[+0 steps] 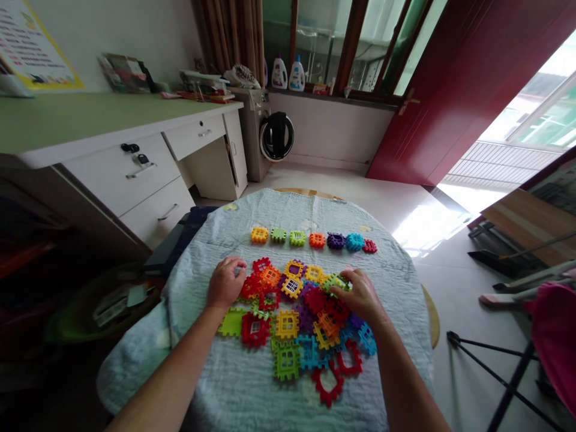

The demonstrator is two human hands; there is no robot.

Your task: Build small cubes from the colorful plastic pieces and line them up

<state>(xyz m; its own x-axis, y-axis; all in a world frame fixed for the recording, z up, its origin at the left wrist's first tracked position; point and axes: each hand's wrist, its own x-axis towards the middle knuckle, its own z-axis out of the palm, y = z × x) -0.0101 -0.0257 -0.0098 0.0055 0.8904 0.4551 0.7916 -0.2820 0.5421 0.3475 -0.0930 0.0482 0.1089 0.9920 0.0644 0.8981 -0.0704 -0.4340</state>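
Observation:
A heap of coloured plastic interlocking tiles point(292, 324) lies on a round table covered with a pale quilted cloth point(234, 384). Farther back, a row of several assembled tile cubes point(315, 240) runs from yellow on the left to red on the right. My left hand point(225, 281) rests at the heap's left edge, fingers curled down, beside a red tile point(261, 265); nothing shows in it. My right hand point(360, 297) sits on the heap's right side, fingers pinched on a green tile point(335, 282).
A desk with drawers point(135, 174) stands at the left, a washing machine point(274, 135) behind it under the window. A red door point(450, 90) is open at the right. Stands and furniture legs point(504, 366) crowd the floor on the right.

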